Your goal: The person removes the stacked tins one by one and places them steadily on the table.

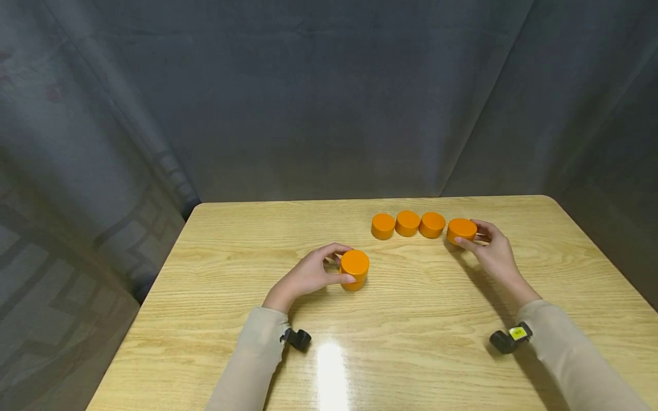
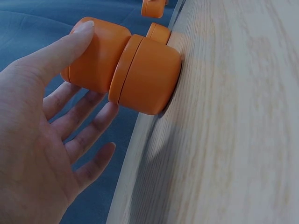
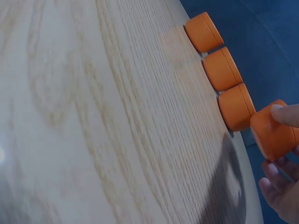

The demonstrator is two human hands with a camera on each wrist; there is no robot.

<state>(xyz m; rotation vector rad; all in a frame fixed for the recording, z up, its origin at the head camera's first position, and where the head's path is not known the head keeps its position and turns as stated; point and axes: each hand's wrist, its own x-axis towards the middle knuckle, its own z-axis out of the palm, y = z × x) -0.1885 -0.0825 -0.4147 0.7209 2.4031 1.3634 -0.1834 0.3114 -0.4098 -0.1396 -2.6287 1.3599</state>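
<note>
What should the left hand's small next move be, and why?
Probably settle the upper smooth orange cylindrical container squarely on the lower lidded orange cylindrical container before letting go: the left hand pinches it directly above that one, and full seating is hard to confirm.

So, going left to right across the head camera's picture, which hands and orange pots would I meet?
Left hand → vertical pair of orange pots → row of three orange pots → single orange pot → right hand.
</note>
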